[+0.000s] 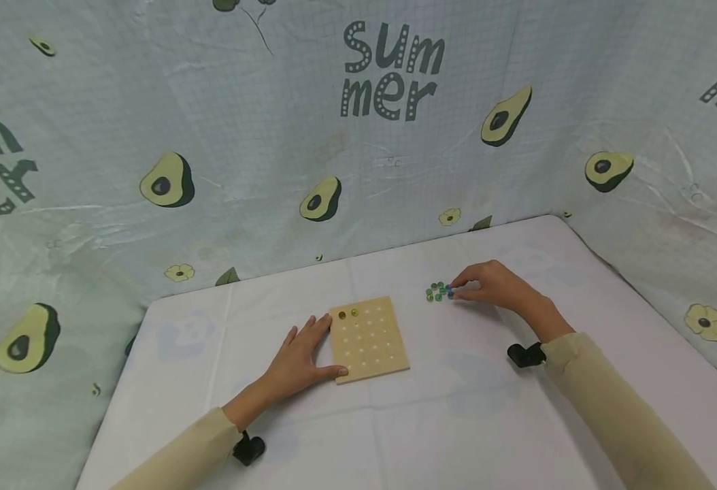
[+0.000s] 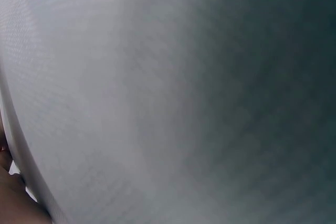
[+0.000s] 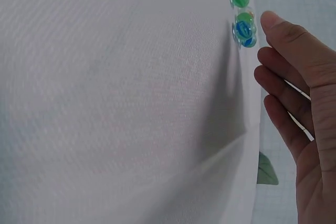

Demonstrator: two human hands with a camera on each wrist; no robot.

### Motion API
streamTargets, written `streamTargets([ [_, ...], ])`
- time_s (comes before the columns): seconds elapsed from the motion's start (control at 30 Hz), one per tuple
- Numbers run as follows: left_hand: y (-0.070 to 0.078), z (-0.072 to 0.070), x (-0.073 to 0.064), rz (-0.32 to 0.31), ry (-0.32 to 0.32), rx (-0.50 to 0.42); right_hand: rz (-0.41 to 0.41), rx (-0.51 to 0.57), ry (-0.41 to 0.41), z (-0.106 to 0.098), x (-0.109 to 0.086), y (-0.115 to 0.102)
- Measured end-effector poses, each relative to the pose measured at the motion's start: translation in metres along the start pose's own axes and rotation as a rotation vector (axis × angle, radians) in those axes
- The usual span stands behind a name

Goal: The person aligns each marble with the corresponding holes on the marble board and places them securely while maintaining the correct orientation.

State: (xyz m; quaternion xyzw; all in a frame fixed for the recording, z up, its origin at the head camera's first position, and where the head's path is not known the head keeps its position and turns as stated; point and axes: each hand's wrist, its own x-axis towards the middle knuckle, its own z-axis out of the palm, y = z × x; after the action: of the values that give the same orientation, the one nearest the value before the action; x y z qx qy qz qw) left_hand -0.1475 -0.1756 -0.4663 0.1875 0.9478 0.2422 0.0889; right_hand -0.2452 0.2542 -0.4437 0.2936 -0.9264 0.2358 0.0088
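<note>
A square wooden board (image 1: 371, 340) with rows of small round hollows lies on the table. In its far left corner sit a dark brownish marble (image 1: 342, 315) and a yellow-green marble (image 1: 355, 312). My left hand (image 1: 297, 361) is spread along the board's left side, thumb on the near corner and fingertips at the far one. Right of the board, several glass marbles (image 1: 435, 292) lie clustered, green ones and blue ones. My right hand (image 1: 496, 289) is at their right side, thumb and index fingertips apart, close to the blue marbles (image 3: 244, 30). Its other fingers are loosely bent.
A white cloth covers the table (image 1: 456, 422). Behind and beside it hangs a pale curtain (image 1: 242, 136) printed with avocados and lettering. Each wrist carries a small black camera (image 1: 525, 355). Blurred pale fabric fills most of the left wrist view.
</note>
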Motion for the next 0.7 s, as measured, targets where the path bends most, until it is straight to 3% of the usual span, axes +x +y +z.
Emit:
streamTargets([
  [0.37, 0.0, 0.002, -0.001, 0.003, -0.001, -0.01, 0.063, 0.042, 0.028, 0.005, 0.004, 0.004],
  [0.7, -0.001, 0.001, 0.0, 0.002, 0.009, 0.005, 0.098, 0.007, 0.033, 0.011, 0.006, -0.003],
])
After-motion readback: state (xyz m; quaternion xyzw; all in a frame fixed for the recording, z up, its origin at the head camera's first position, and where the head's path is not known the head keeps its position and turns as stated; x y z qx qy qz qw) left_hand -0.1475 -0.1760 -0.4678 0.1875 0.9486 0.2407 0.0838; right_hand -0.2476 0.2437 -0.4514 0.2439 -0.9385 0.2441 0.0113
